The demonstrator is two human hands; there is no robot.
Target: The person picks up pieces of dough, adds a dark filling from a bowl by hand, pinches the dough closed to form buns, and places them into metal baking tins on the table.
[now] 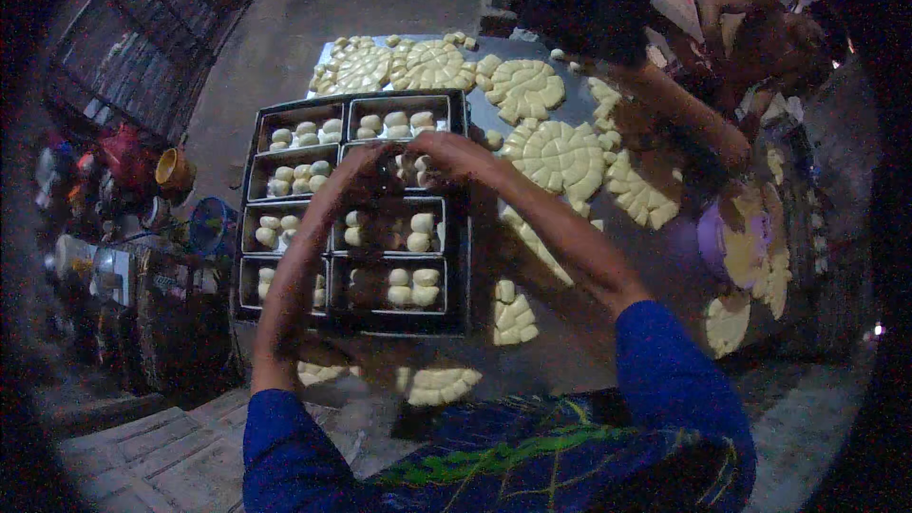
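A dark baking tin (pixel 458 275) divided into several rectangular compartments lies on the table, each compartment holding pale rounded dough balls (pixel 413 287). Over the right column, second row from the far end, my left hand (pixel 380 160) and my right hand (pixel 448 150) come close together. Their fingers bend down toward dough balls (pixel 414 169) there. Dim light and blur hide the fingertips, so whether either hand grips a dough ball cannot be made out. My left forearm crosses the left column and covers part of its dough.
Flat rounds of dough cut into pieces (pixel 556 160) cover the table (pixel 579 323) right of and beyond the tin. A purple basin (pixel 711 239) stands at the right. Another person's arm (pixel 693 114) reaches over from the far right. Colored buckets (pixel 175 171) are at the left.
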